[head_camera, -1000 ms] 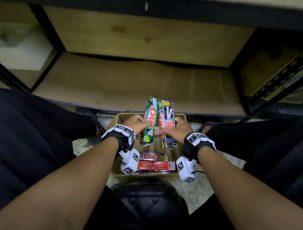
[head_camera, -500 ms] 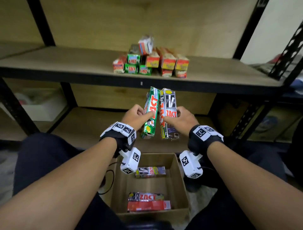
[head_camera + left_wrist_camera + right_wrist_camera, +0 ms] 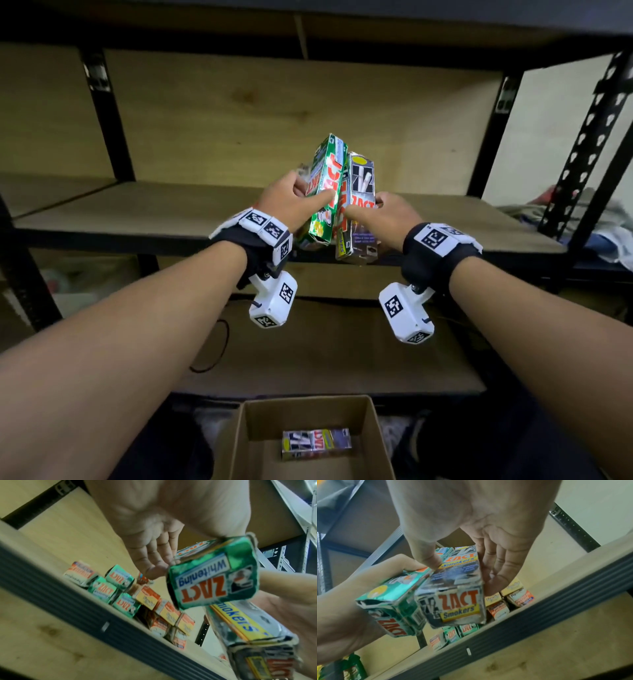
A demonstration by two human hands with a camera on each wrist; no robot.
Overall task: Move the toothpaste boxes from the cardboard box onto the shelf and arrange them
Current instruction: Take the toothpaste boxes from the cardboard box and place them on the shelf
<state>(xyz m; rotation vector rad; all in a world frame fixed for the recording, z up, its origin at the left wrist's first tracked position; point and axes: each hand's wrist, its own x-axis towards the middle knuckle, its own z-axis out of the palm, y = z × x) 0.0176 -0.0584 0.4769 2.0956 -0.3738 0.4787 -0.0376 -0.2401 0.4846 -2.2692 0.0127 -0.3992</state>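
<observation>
My left hand (image 3: 301, 195) pinches a green ZACT Whitening toothpaste box (image 3: 325, 192) between thumb and fingers. Beside it, my right hand (image 3: 383, 212) grips a dark ZACT Smokers box (image 3: 359, 212) the same way. Both boxes stand tilted, side by side and touching, in front of the middle wooden shelf (image 3: 137, 212). A stack of green and orange toothpaste boxes (image 3: 137, 601) sits on that shelf near its front edge, hidden behind my hands in the head view. Below, the open cardboard box (image 3: 305, 402) holds another Smokers box (image 3: 317, 443).
Black metal uprights (image 3: 109, 130) frame the shelf bay on both sides. A lower shelf board (image 3: 342, 359) with a dark cable (image 3: 219, 346) lies under my wrists. Crumpled cloth (image 3: 599, 219) lies at the far right.
Both hands have lifted the two boxes from the cardboard box up to the middle shelf's height. The head view has tilted upward with them.
</observation>
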